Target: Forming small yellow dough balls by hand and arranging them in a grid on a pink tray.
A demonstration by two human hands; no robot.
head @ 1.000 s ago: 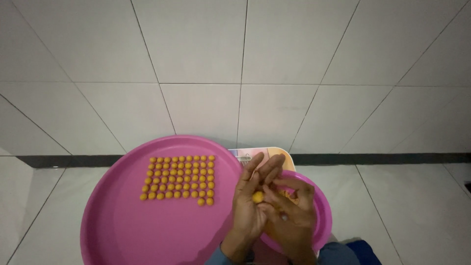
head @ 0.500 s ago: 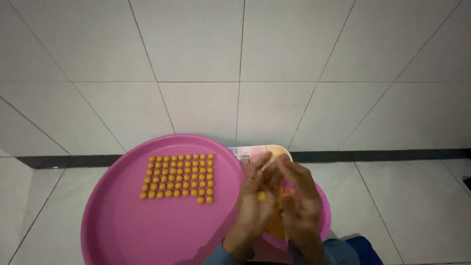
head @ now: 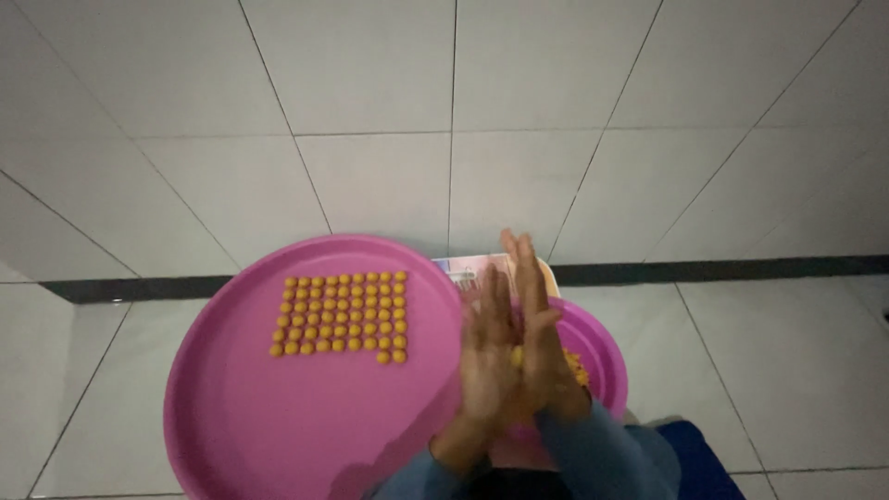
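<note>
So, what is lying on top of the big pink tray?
On the big pink tray lie small orange balls in neat rows, a near-square block. The left hand and right hand, pressed together, cover its right edge; what lies under them cannot be seen.

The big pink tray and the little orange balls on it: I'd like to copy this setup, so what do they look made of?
The big pink tray looks like moulded plastic: one even colour, smooth, with a dull sheen and a rounded rim. The little orange balls look like hand-rolled dough or a similar soft paste: matte and slightly uneven in size, though this is uncertain.
</note>
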